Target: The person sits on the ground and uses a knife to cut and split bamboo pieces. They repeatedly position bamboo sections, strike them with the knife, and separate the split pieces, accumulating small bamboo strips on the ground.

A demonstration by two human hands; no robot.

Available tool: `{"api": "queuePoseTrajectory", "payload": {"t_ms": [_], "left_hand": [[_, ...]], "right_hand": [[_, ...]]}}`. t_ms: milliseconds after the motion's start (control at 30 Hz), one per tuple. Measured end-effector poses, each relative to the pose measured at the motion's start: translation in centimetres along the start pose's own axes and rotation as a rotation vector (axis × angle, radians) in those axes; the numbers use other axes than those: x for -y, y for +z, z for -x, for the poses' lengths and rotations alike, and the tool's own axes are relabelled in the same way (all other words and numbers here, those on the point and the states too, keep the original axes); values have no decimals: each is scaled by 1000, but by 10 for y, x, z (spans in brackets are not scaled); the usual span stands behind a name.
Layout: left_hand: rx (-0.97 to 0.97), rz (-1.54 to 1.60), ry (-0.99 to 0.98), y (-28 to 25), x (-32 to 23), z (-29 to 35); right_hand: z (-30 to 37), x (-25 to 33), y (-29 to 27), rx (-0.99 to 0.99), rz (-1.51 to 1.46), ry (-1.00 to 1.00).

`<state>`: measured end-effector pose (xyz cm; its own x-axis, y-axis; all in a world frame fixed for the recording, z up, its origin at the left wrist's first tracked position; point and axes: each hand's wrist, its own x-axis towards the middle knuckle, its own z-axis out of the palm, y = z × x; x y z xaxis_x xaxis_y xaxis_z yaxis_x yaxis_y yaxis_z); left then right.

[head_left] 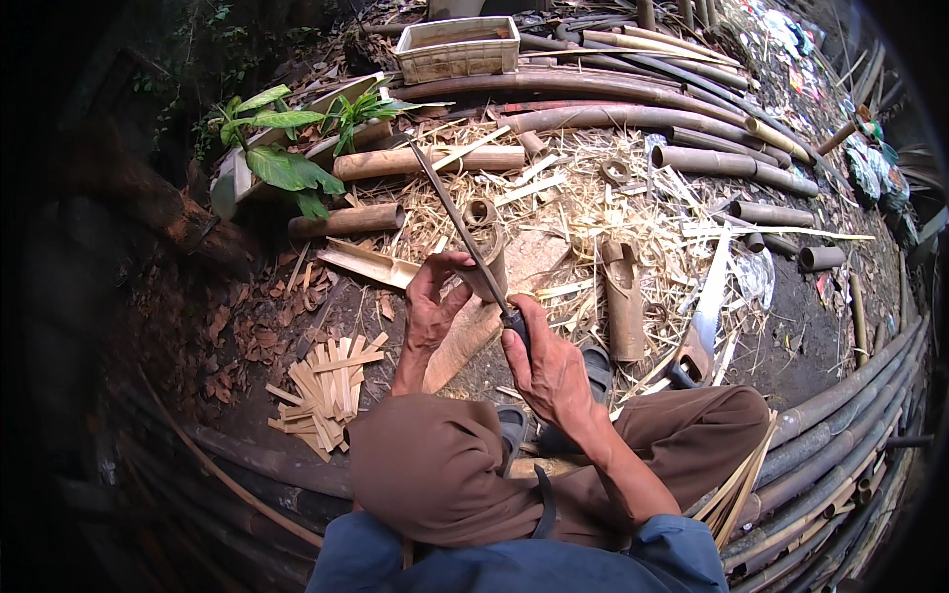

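Note:
My right hand (554,371) is closed round the black handle of a long knife (457,214). Its narrow blade slants up and to the left, across the front of an upright bamboo tube (492,255). On the tube's left side is my left hand (432,308), fingers curled and the thumb and fingertips against the bamboo, close to the blade. A pale wooden block (465,344) lies below the tube. To the right stands another bamboo tube (623,311) with a notched top. A handsaw (706,311) with a pale blade leans beside it.
Flat bamboo strips (331,390) are piled at the left. Shavings (573,203) cover the ground ahead, with cut bamboo pieces (435,161) among them. A pale plastic crate (458,54) sits at the back near long bamboo poles (633,91). More poles (835,435) lie at the right.

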<state>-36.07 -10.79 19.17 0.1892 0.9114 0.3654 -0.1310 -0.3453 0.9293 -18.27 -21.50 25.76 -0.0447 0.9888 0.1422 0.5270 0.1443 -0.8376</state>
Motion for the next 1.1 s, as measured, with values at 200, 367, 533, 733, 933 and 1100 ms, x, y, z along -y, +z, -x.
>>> {"api": "queuePoseTrajectory", "payload": {"t_ms": [200, 367, 533, 733, 933, 1100], "left_hand": [[-51, 154, 23, 11, -7, 1], [-68, 304, 60, 20, 5, 2], [-13, 152, 37, 22, 7, -7], [-55, 217, 3, 31, 5, -7], [-176, 389, 113, 37, 21, -13], [-113, 415, 73, 30, 23, -16]], "right_hand": [[1, 2, 3, 31, -33, 19], [2, 0, 2, 47, -88, 41], [-2, -1, -8, 14, -230, 77], [-5, 4, -17, 19, -202, 115], [1, 3, -19, -40, -154, 15], [1, 2, -23, -46, -197, 64]]}}
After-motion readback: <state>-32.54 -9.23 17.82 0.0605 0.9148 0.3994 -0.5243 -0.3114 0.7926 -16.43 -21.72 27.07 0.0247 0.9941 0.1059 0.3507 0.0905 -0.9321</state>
